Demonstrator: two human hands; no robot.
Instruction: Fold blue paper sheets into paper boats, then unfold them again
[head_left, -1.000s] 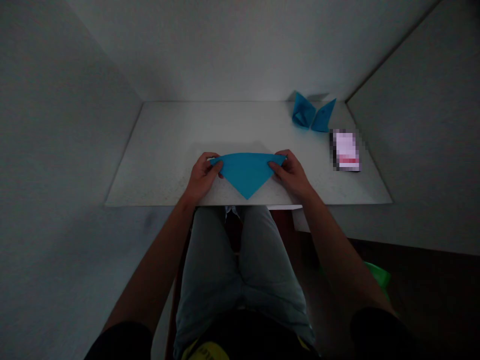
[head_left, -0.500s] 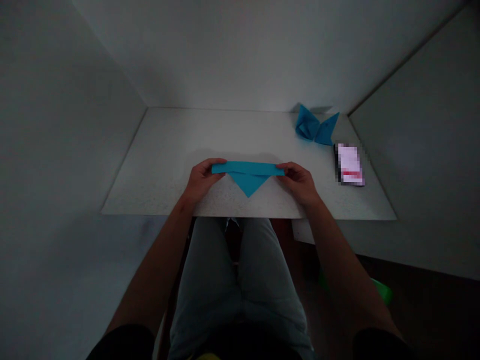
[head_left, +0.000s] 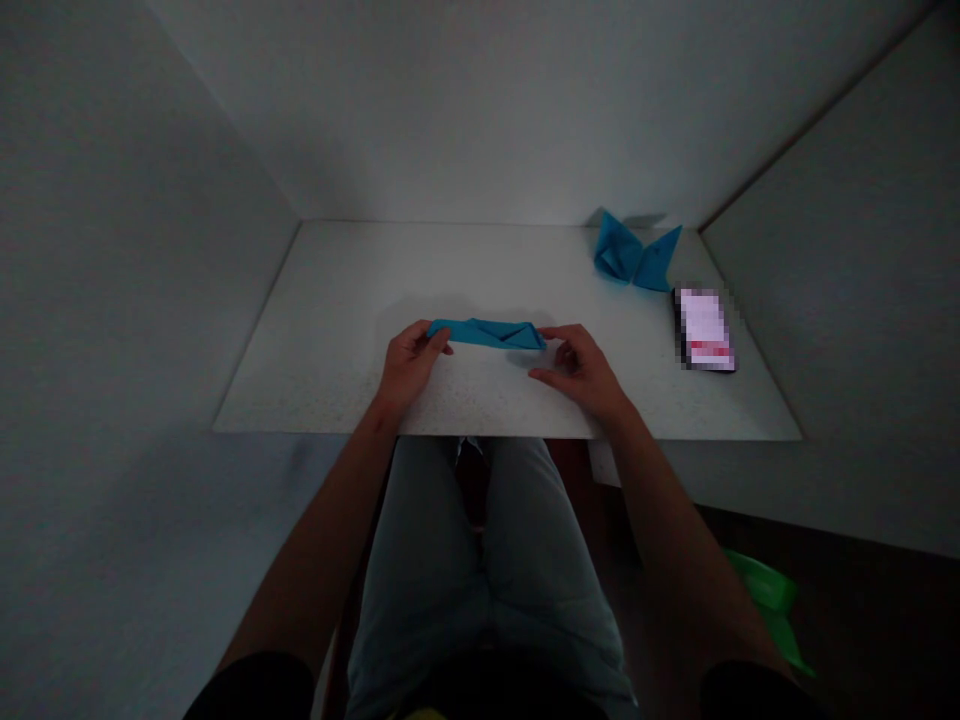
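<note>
Over the white surface (head_left: 352, 285), the left hand (head_left: 406, 366) pinches a folded blue paper strip (head_left: 476, 333) reaching toward the right hand (head_left: 590, 376), its thumb and forefinger spread, forefinger by the strip's end. Beyond the right hand sit blue paper shapes (head_left: 619, 252); to its right, a phone (head_left: 705, 325).

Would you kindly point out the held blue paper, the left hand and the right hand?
Held blue paper (head_left: 484, 334), head view: strip's middle.
Left hand (head_left: 407, 364), head view: middle of hand.
Right hand (head_left: 586, 372), head view: middle of hand.
</note>
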